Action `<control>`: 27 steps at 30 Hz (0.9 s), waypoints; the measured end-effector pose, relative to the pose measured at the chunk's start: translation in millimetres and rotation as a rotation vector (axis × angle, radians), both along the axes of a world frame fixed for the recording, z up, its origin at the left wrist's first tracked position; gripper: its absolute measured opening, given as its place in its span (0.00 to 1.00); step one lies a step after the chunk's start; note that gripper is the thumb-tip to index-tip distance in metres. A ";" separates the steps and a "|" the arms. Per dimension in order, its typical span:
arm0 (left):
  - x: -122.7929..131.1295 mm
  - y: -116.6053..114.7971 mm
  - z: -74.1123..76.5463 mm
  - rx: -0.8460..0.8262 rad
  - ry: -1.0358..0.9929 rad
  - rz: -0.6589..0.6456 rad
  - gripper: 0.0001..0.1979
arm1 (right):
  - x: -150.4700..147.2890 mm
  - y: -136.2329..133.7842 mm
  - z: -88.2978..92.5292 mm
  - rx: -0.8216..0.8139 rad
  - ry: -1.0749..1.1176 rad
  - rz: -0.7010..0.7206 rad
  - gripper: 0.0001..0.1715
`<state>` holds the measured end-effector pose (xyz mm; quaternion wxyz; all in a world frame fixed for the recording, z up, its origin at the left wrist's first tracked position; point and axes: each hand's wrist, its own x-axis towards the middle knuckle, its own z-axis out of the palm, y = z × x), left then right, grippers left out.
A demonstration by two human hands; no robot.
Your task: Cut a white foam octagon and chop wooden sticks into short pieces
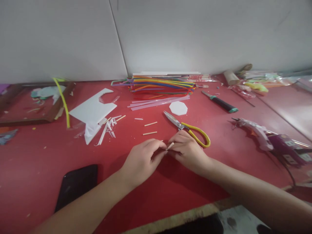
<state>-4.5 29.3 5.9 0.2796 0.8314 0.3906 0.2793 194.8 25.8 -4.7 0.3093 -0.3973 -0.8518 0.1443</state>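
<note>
A short pale wooden stick [170, 146] is pinched where the fingertips of both hands meet, just above the red tabletop. My left hand [143, 159] is closed, its thumb and forefinger at the lower end of the stick. Closed around the stick from the other side is my right hand [188, 151]; its fingers partly hide what is between them. Yellow-handled scissors [181, 125] lie right behind my right hand, blades pointing left. Beyond my left hand, two more short sticks lie apart, one farther back [150, 123] and one nearer [149, 133].
A white octagonal piece [178, 108] and a bundle of colourful pipe cleaners [163, 85] lie at the back. A cut white sheet [91, 107] and scraps are on the left, near a black phone [77, 185]. A dark-handled cutter [223, 103] and a glue gun [255, 131] are on the right.
</note>
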 end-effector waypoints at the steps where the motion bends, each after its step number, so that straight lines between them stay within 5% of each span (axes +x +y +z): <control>1: 0.6 0.2 0.2 0.000 -0.001 0.001 0.03 | 0.0 0.0 -0.3 -0.007 -0.001 0.001 0.09; 27: 1.6 5.0 5.5 -0.091 -0.154 0.016 0.03 | -2.3 -0.8 -5.7 -0.091 -0.001 0.027 0.12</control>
